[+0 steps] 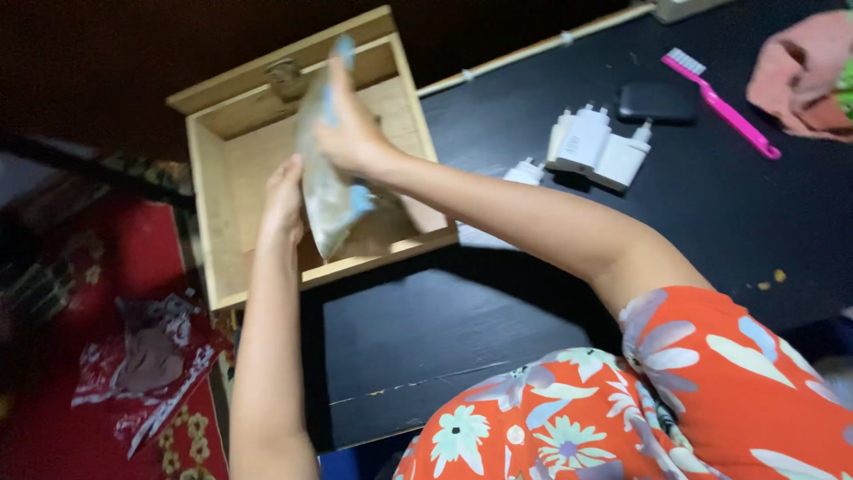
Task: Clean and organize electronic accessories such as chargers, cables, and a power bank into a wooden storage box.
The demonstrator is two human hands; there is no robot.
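A clear plastic bag (327, 191) with blue patches and something pale inside stands on edge over an open light wooden drawer (206, 187). My right hand (351, 133) grips the bag's upper part from the right. My left hand (283, 209) presses flat against the bag's left side, fingers pointing up. The bag hides part of the drawer's inside.
On the black table (418, 338) lie white plug adapters (593, 144), a small black case (657, 102), a pink brush (721, 105) and a pink cloth (804, 71). A thin wooden stick (524, 52) runs along the back. Crumpled clear wrappers (147, 364) lie on the red patterned rug (62, 427).
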